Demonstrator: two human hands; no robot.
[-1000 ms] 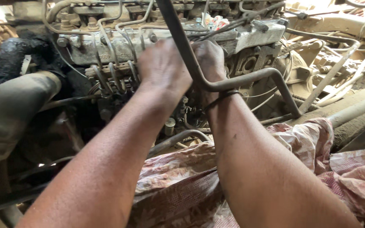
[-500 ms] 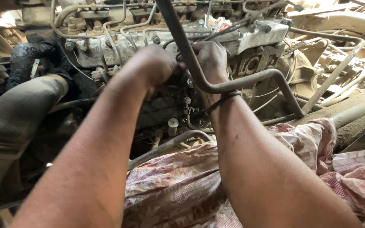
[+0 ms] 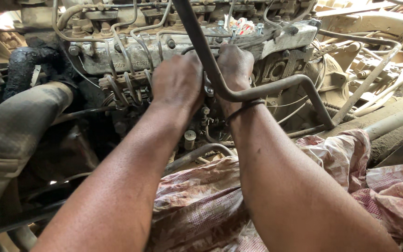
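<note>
Left hand (image 3: 178, 84) and right hand (image 3: 233, 65) pressed side by side against the engine (image 3: 131, 60) flank, fingers curled out of sight; grip cannot be told. Bent grey pipe (image 3: 220, 88) runs between them, touching the right wrist. Patterned cloth (image 3: 201, 205) below forearms.

Bent pipe (image 3: 267, 91) between both hands, cloth (image 3: 211, 205) below, engine (image 3: 131, 56) behind.

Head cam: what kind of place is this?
Likely a vehicle repair workshop: both hands, left hand and right hand, work on a grimy engine with metal fuel lines, a large hose alongside.
</note>
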